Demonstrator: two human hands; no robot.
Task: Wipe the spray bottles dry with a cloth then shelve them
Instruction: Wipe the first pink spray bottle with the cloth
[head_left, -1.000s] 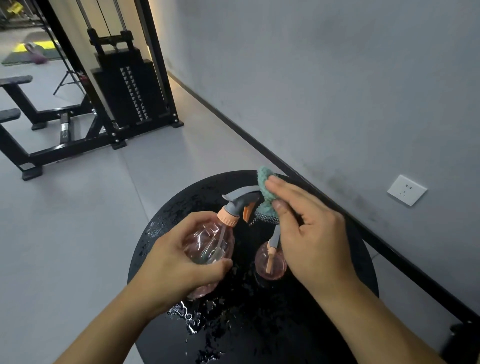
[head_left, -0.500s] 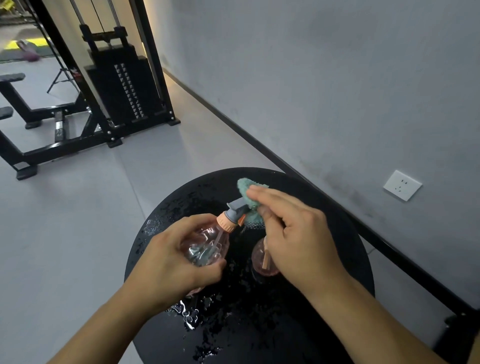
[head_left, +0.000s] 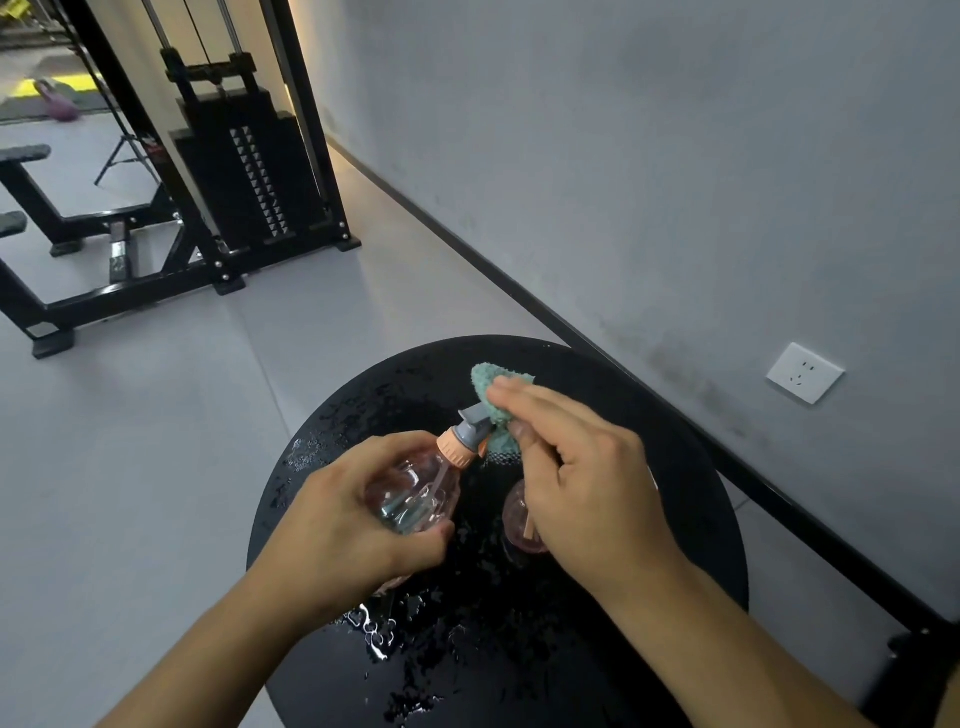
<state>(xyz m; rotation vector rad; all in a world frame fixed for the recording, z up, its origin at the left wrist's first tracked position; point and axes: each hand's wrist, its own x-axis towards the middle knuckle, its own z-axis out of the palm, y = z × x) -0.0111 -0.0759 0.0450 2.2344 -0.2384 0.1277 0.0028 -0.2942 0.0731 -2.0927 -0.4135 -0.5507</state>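
Left hand (head_left: 343, 525) grips clear pink plastic spray bottle (head_left: 415, 493) round belly, tilted, grey nozzle toward 1 o'clock, above round black wet table (head_left: 691, 499). Right hand (head_left: 587, 478) pinches fluffy teal cloth (head_left: 496, 397) against nozzle head. Second pink bottle (head_left: 519, 525) stands on table at 3 o'clock of first, mostly hidden. Judgement: light, thin-walled, slippery when wet; hold belly firmly. Versus half second ago: grips unchanged, cloth still on nozzle.

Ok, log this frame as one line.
step: wiping | left hand: holds pink spray bottle | right hand: rubs teal cloth on nozzle | second bottle: on wet table
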